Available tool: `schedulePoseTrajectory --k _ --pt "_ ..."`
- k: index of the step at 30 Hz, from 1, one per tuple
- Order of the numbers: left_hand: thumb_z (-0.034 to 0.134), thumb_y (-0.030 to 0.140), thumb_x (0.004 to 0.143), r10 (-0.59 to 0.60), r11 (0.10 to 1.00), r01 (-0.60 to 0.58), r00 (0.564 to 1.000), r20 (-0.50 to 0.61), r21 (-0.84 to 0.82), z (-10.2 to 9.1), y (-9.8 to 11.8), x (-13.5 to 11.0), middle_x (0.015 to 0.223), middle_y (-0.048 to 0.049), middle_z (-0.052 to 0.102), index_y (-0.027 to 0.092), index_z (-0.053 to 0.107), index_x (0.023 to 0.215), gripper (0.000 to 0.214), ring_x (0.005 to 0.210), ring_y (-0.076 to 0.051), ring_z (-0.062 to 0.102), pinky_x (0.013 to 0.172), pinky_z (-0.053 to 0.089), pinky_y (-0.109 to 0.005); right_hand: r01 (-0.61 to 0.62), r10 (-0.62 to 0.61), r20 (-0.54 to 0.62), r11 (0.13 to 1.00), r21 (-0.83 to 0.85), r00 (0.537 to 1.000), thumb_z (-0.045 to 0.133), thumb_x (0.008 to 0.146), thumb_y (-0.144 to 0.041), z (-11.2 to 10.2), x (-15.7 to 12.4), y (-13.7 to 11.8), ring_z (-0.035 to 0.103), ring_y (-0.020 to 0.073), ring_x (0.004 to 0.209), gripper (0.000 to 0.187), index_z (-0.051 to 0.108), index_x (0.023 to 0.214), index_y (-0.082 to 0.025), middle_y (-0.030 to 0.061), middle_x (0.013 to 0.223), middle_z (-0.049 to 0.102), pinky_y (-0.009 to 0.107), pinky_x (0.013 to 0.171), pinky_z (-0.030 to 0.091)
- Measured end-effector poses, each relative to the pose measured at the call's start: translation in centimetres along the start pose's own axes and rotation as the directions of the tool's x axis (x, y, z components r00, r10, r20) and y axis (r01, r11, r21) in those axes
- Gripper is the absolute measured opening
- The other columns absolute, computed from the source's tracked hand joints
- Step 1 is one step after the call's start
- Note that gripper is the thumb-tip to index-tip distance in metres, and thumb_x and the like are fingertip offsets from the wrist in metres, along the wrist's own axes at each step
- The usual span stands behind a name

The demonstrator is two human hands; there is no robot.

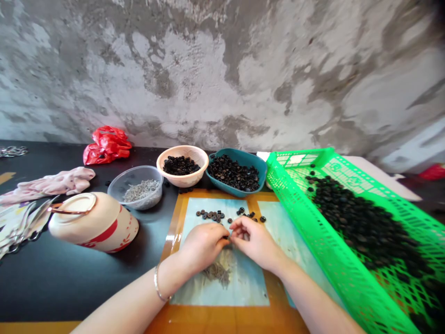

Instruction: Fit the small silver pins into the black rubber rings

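Dozens of small black ring-shaped beads (pixel 210 215) lie scattered.

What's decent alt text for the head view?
The left hand and right hand meet over a pale blue sheet, pinching something too small to make out, just below scattered black rings. A peach bowl, a teal dish and a green mesh tray hold more rings.
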State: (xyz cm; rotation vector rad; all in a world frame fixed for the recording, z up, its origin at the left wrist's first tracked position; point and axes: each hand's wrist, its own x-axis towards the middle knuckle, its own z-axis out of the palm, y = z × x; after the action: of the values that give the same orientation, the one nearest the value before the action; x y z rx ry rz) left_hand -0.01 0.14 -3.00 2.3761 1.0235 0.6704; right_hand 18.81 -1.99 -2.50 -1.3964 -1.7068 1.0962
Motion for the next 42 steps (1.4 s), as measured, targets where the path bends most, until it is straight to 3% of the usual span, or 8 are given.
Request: schedulePoseTrajectory --k 9,18,21,25,28,31,38,42 --pt "0.063 0.019 0.086 0.070 0.994 -0.075 0.995 -0.066 -0.084 0.0 0.1 -0.2 0.080 -0.0051 0.070 0.019 0.072 0.085 0.009 0.077 -0.018 0.064 0.073 0.050 -0.028 -0.037 0.037 0.004 0.998 0.050 0.999 0.062 0.077 -0.012 -0.1 -0.5 -1.0 0.064 0.0145 0.068 0.021 0.057 0.096 -0.020 -0.0020 0.073 0.064 0.028 0.065 0.051" --pt "0.076 0.016 0.072 -0.144 0.886 0.089 0.986 -0.087 -0.456 -0.4 1.0 0.4 0.079 -0.0041 0.072 0.018 0.075 0.077 0.005 0.077 -0.017 0.065 0.073 0.051 -0.028 -0.074 0.071 0.026 0.983 0.170 0.997 0.065 0.076 -0.016 -0.5 -0.3 -1.3 0.064 0.0146 0.072 0.019 0.058 0.093 -0.020 -0.0016 0.075 0.065 0.030 0.071 0.051" --pt "0.078 0.018 0.067 -0.326 0.739 0.216 0.944 -0.058 -0.638 -0.1 1.1 0.5 0.081 -0.0047 0.070 0.016 0.073 0.075 0.009 0.074 -0.017 0.065 0.068 0.051 -0.028 -0.099 0.101 -0.023 0.992 0.076 0.995 0.068 0.077 -0.023 -2.2 0.1 -0.9 0.064 0.0158 0.071 0.025 0.060 0.100 -0.020 -0.0008 0.076 0.066 0.030 0.071 0.050" --pt "0.081 0.021 0.060 -0.519 0.420 0.414 0.840 0.161 -0.808 -0.1 1.1 0.8 0.072 -0.0013 0.068 0.014 0.069 0.079 0.023 0.061 -0.013 0.063 0.062 0.051 -0.026 -0.175 0.067 -0.264 0.895 -0.410 0.962 0.075 0.072 -0.025 -6.1 0.7 0.8 0.063 0.0222 0.084 0.031 0.065 0.101 -0.019 0.0052 0.089 0.068 0.035 0.076 0.046" --pt "0.085 0.021 0.056 -0.546 0.310 0.470 0.799 0.250 -0.826 -0.4 1.2 0.9 0.069 -0.0002 0.069 0.014 0.070 0.084 0.032 0.063 -0.012 0.065 0.068 0.051 -0.026 -0.271 0.139 -0.266 0.777 -0.568 0.954 0.076 0.071 -0.023 -8.1 1.0 2.4 0.063 0.0253 0.083 0.026 0.068 0.095 -0.018 0.0074 0.086 0.068 0.035 0.072 0.045" --pt "0.086 0.025 0.056 -0.523 0.229 0.469 0.798 0.299 -0.853 -0.7 1.3 0.9 0.073 -0.0034 0.073 0.013 0.070 0.088 0.038 0.069 -0.015 0.068 0.075 0.052 -0.028 -0.284 0.185 -0.227 0.779 -0.559 0.956 0.070 0.077 -0.025 -8.3 1.3 2.9 0.064 0.0220 0.072 0.011 0.067 0.086 -0.019 0.0042 0.076 0.068 0.031 0.063 0.045" --pt "0.087 0.033 0.058 -0.547 0.184 0.404 0.799 0.248 -0.896 -1.0 1.8 1.1 0.082 -0.0073 0.075 0.012 0.071 0.084 0.037 0.083 -0.021 0.071 0.079 0.054 -0.032 -0.045 0.013 -0.088 0.927 -0.371 0.996 0.066 0.082 -0.022 -5.2 0.6 0.1 0.066 0.0171 0.078 0.012 0.066 0.094 -0.021 0.0018 0.087 0.071 0.028 0.071 0.050" --pt "0.087 0.030 0.057 -0.561 0.167 0.380 0.796 0.229 -0.910 -0.8 1.7 1.1 0.087 -0.0077 0.076 0.012 0.072 0.084 0.036 0.078 -0.018 0.070 0.083 0.054 -0.033 0.123 -0.141 -0.029 0.932 -0.340 0.990 0.067 0.081 -0.016 -2.8 0.0 -0.8 0.065 0.0167 0.077 0.016 0.068 0.096 -0.020 0.0025 0.087 0.070 0.029 0.072 0.050"
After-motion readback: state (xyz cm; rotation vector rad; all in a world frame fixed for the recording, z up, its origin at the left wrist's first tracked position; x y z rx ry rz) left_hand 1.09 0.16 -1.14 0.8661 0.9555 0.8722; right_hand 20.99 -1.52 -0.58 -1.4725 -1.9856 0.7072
